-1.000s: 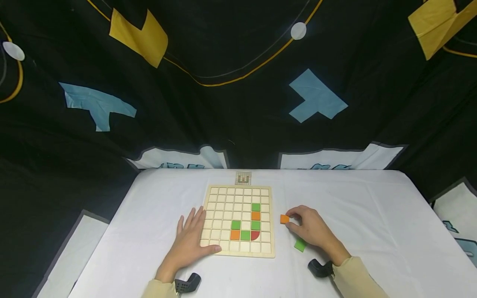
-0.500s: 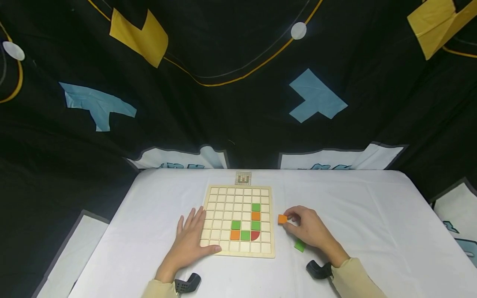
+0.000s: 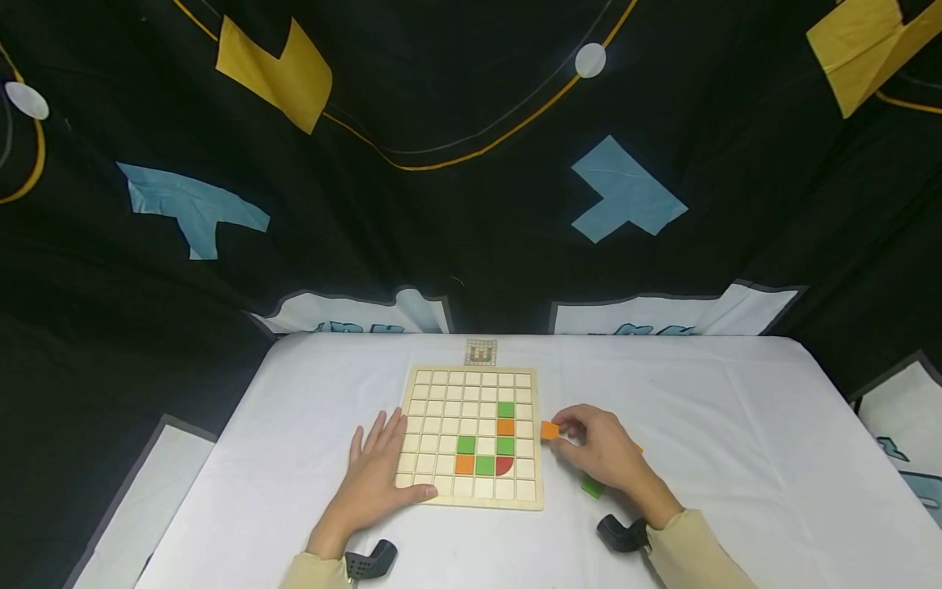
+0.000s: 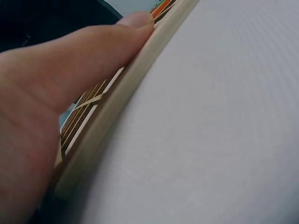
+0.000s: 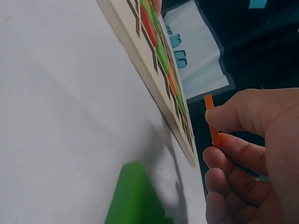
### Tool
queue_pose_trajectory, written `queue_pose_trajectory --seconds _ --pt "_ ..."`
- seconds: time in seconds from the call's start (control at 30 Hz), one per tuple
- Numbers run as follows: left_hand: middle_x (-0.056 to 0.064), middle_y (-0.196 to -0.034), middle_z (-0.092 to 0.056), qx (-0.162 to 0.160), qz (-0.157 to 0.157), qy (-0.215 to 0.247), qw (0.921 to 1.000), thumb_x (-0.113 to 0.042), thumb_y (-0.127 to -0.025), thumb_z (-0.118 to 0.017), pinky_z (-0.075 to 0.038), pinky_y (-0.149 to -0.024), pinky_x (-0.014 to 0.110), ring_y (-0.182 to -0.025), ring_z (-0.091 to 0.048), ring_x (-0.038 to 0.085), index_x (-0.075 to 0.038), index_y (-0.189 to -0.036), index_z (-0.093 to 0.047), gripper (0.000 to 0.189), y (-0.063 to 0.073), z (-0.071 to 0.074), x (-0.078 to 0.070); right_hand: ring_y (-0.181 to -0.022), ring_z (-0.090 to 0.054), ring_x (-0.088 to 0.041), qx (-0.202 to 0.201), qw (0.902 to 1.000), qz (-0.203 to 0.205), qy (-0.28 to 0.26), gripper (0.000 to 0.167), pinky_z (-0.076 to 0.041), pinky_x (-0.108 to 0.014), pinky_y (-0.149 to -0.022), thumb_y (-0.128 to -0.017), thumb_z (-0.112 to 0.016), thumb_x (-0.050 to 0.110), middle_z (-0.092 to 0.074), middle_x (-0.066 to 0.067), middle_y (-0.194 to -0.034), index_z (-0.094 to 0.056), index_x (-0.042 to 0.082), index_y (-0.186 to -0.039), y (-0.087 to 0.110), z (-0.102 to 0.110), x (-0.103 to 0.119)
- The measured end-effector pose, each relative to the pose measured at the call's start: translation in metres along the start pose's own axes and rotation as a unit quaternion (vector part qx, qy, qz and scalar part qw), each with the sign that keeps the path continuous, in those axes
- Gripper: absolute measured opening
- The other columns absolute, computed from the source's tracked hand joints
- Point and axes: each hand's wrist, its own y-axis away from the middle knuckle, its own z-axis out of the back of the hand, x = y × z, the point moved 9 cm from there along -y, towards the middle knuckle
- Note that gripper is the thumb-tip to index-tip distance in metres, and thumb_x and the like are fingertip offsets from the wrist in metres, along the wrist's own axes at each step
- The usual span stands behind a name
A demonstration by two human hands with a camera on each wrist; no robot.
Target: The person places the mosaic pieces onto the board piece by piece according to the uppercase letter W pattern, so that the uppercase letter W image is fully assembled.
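My left hand (image 3: 377, 473) lies with its fingers spread along the left side of a wooden grid board (image 3: 540, 491). In the left wrist view its thumb (image 4: 107, 39) rests on the board's near edge. Between thumb and index finger, my right hand (image 3: 605, 448) pinches an orange square tile (image 3: 549, 431) right at the board's right edge. The right wrist view shows this tile edge-on, raised above the cloth. Set into the board are green tiles (image 3: 484, 465), orange tiles (image 3: 505, 427) and one red rounded tile (image 3: 504, 466).
A green tile (image 3: 592, 486) lies on the white cloth, partly under my right hand. The corner of an orange piece (image 3: 639, 448) peeks out behind that hand. Beyond the board's far edge lies a small pattern card (image 3: 481, 352). A dark curtain (image 3: 500, 245) hangs behind the table.
My right hand has moved left with the orange tile, up to the board's edge. An orange corner has come into view behind it. The left hand stays still.
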Motion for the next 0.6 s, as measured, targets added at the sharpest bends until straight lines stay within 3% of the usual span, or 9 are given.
queue_pose_trajectory --seconds 0.6 --pt "0.019 -0.164 -0.022 0.001 0.000 -0.003 1.0000 -0.073 -0.072 -0.073 0.002 -0.117 0.066 -0.152 -0.011 0.042 0.003 -0.156 -0.027 0.123 0.000 0.001 -0.001 -0.079 -0.056 -0.015 -0.001 0.9989 0.039 -0.025 0.022 -0.048 -0.031 -0.072 -0.081 -0.076 0.012 -0.066 0.006 -0.088 -0.074 0.014 -0.103 -0.008 -0.010 0.028"
